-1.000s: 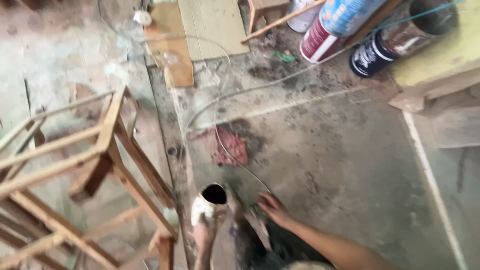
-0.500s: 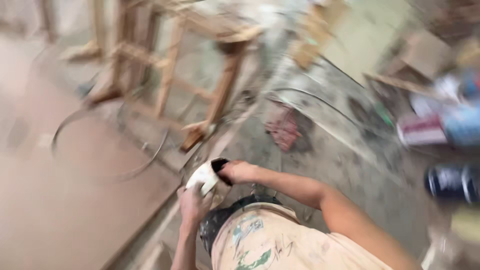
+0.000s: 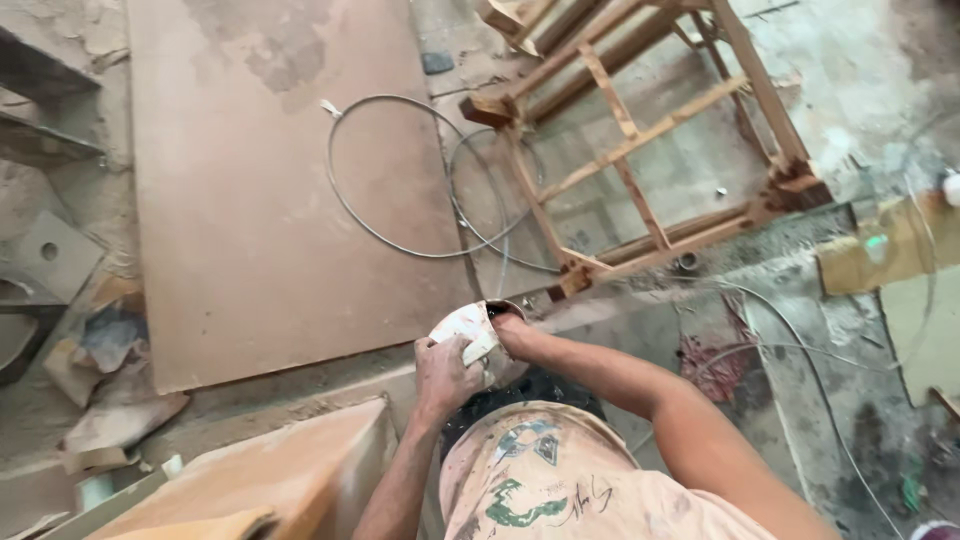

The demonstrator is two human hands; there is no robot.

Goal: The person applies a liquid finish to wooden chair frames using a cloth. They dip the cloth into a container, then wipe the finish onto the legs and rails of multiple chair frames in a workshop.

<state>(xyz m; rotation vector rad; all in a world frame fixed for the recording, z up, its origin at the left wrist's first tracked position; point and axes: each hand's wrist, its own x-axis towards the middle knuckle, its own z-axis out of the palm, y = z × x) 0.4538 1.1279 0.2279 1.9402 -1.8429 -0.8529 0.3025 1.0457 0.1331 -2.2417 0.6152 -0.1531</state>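
Since the earlier frames, our view is swinging left: the cans and bottles are gone from sight, the wooden frame (image 3: 640,150) is now sitting at upper right, and a large brown board (image 3: 270,170) is filling the upper left. Both hands are staying on the same small container.

Item in hand: a pale, paint-smeared tin (image 3: 478,335) with a dark open mouth, sitting at centre frame just above our shirt (image 3: 540,480). Our left hand (image 3: 445,375) is closing round its near side, fingers wrapped and gripping. Our right hand (image 3: 512,330) is reaching into or over the dark rim; whether its fingers are closed on anything inside, we cannot tell.

Handling note, as a judgement: we are probably doing best by keeping the tin upright and the left grip firm while the right hand is working at the mouth, since a tilt would likely spill onto the shirt and the floor.

Surface: rough concrete floor (image 3: 620,200), dusty and stained, with a reddish patch (image 3: 710,355) at right of centre.

Surroundings: a thin grey cable (image 3: 400,240) is looping across the board and under the frame; scraps of paper and card (image 3: 95,350) are lying at left; an orange-brown wooden block (image 3: 280,475) is sitting at lower left; a tan panel (image 3: 890,250) is lying at the right edge.
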